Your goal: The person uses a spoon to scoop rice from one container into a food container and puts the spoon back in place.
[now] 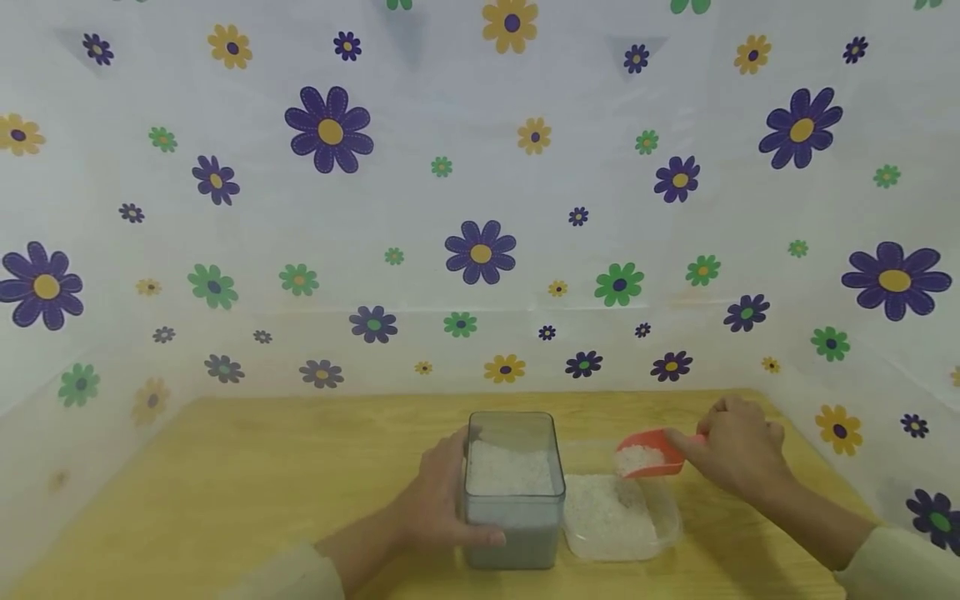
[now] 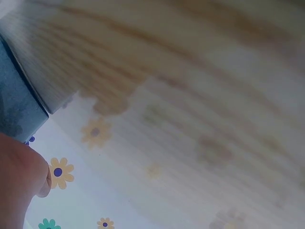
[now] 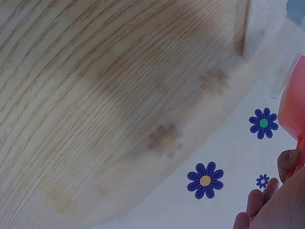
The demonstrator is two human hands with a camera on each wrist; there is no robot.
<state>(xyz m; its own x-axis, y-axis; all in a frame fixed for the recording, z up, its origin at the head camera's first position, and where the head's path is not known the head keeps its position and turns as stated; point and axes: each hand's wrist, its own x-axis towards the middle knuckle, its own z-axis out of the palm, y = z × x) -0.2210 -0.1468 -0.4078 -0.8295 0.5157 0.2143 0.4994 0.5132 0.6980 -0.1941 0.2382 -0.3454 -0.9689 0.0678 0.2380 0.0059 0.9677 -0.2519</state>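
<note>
My left hand holds a tall, see-through grey container from its left side, the thumb across its front and the fingers toward its back. White, rice-like grains fill much of that container. My right hand grips the handle of a red scoop, which carries a heap of the same grains. The scoop is over the back right part of a low clear plastic tub, whose grains show a dip near the scoop. In the right wrist view the scoop appears at the right edge.
The tub stands right beside the grey container on a wood-grain table. A white sheet printed with flowers walls the table at the back and both sides.
</note>
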